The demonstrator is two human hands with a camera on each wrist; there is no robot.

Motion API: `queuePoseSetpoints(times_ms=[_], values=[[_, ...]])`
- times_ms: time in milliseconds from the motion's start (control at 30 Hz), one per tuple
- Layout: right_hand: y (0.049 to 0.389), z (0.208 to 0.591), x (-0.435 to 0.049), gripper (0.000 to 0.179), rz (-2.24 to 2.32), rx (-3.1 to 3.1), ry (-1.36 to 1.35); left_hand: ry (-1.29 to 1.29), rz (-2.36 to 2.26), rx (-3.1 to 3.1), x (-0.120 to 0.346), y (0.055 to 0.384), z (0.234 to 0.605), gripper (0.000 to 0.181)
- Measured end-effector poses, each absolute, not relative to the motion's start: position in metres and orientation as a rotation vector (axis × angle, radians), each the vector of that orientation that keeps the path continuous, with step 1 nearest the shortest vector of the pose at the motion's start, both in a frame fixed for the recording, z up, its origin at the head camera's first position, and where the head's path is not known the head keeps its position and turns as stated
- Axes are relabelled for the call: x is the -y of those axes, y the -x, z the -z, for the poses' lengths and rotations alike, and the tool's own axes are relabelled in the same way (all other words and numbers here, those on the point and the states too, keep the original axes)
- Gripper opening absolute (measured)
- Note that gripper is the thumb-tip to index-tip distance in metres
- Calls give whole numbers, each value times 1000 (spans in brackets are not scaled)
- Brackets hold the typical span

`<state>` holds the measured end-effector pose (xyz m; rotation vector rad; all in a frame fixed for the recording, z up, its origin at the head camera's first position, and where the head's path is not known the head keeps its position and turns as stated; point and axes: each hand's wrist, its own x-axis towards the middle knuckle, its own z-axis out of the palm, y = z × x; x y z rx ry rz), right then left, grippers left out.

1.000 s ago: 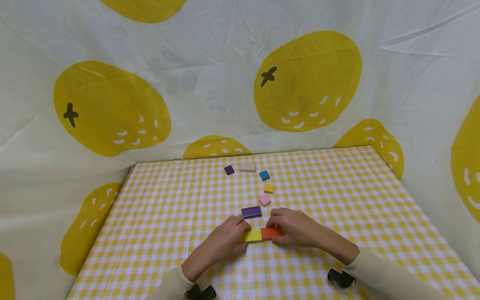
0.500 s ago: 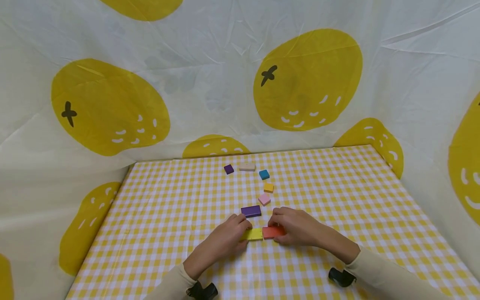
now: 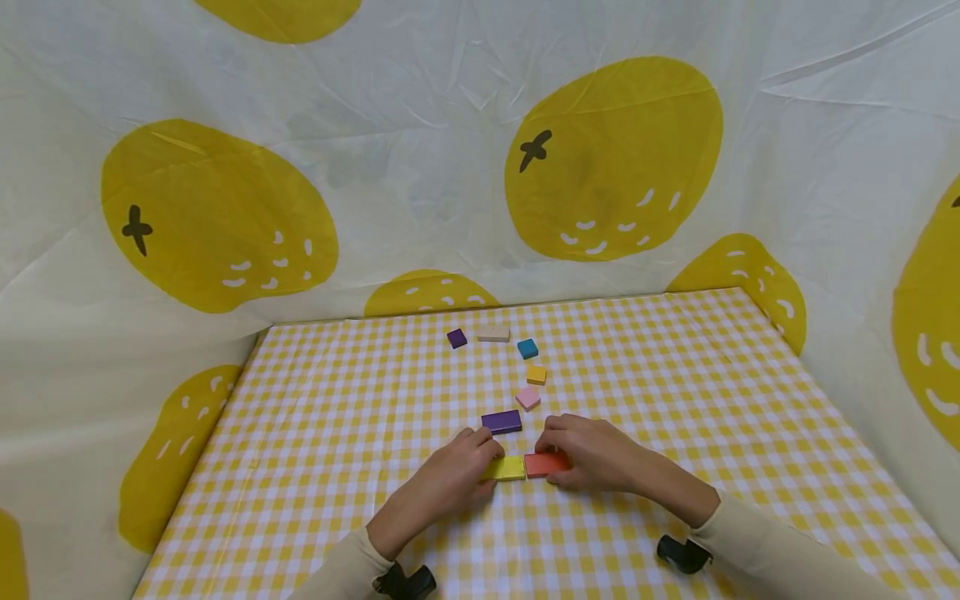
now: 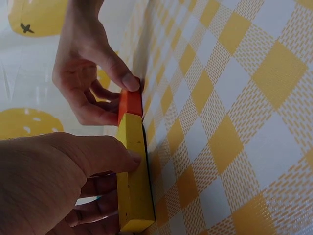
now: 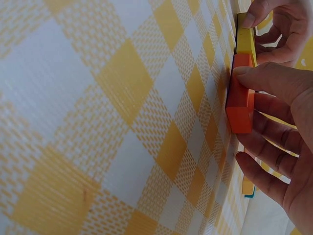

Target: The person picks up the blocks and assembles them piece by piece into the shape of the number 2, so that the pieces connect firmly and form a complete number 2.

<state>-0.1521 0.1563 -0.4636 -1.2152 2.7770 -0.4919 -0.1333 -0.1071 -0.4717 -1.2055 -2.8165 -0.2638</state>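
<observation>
On the checked cloth a yellow rectangular block (image 3: 508, 468) and an orange-red rectangular block (image 3: 544, 465) lie end to end. My left hand (image 3: 459, 468) pinches the yellow block between thumb and fingers; the left wrist view shows the thumb on the near long side of the yellow block (image 4: 133, 191). With my right hand (image 3: 596, 454) I pinch the orange-red block in the same way, thumb on the side of the orange-red block (image 5: 240, 95) in the right wrist view. Just beyond both hands lies a purple rectangular block (image 3: 502, 422).
Behind the purple block, a pink pentagon block (image 3: 528, 398), an orange-yellow block (image 3: 536, 375) and a teal block (image 3: 528, 348) curve away. Farther back are a beige block (image 3: 493, 333) and a dark purple block (image 3: 457, 338). The checked tablecloth (image 3: 337, 433) meets a fruit-print curtain (image 3: 435, 183).
The orange-red block and my right hand have shifted very slightly to the right, then stayed still. Both hands keep their hold on the blocks.
</observation>
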Motion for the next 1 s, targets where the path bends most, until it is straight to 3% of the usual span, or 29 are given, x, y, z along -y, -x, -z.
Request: queuePoseSetpoints(times_ms=[333,1000], values=[[152,464,-156,25,496,-2774,1225,1196,337,2838,112,134,465,35],[156,461,-157,26,513,-2751,1257,1041,597,2722,166,144,433,44]])
